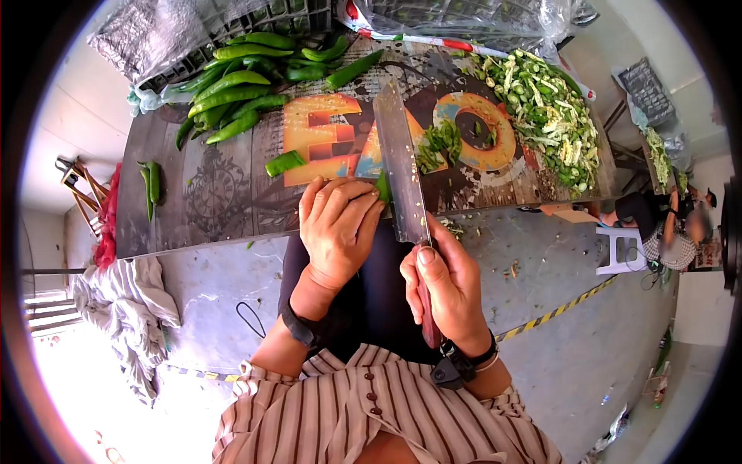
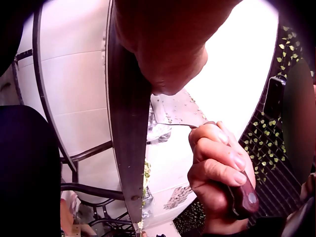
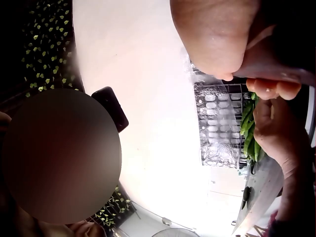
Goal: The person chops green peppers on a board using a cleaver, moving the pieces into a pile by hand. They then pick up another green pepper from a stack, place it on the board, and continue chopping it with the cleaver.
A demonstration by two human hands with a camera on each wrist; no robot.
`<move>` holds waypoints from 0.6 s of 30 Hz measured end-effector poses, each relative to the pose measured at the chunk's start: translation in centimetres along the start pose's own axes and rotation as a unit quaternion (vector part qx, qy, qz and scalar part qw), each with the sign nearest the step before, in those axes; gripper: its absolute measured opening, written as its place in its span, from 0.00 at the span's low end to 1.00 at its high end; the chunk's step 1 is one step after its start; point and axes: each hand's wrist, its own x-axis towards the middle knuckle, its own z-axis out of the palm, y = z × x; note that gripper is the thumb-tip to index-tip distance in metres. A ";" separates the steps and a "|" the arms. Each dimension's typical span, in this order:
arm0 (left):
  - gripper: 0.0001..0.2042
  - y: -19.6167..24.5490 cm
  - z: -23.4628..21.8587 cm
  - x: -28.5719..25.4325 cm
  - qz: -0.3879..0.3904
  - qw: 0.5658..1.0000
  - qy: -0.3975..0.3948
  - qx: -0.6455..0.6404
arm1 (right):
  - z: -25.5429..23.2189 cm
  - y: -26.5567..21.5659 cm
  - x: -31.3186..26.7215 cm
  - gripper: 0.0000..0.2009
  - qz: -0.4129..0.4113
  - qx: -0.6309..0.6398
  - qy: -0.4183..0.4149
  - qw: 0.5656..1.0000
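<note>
- We see the left hand [image 1: 336,224] holding a pepper [image 1: 383,187] near the table [image 1: 247,193] edge.
- Our right hand [image 1: 448,286] grips the knife [image 1: 405,166], blade just beside it.
- Slices [image 1: 442,145] lie beyond.

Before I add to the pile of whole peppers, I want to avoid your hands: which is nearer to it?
Left. The left hand is below the pile and to its right in the head view; the right hand, gripping the knife, is farther right and lower.

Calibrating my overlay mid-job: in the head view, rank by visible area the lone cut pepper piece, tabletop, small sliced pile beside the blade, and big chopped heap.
Tabletop
Chopped heap
Sliced pile
Cut pepper piece
</note>
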 end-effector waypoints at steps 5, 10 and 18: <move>0.07 0.1 0.0 0.1 -0.006 1.000 0.007 -0.007 | 0.2 -0.3 -0.1 0.28 0.006 -0.017 0.005 1.000; 0.07 0.1 0.0 0.0 -0.013 1.000 0.012 -0.018 | 0.6 -0.8 -0.1 0.27 0.025 -0.022 0.003 0.999; 0.07 -0.1 0.1 -0.1 -0.013 0.999 0.009 -0.036 | 1.2 -2.6 2.6 0.25 0.047 -0.062 -0.016 0.997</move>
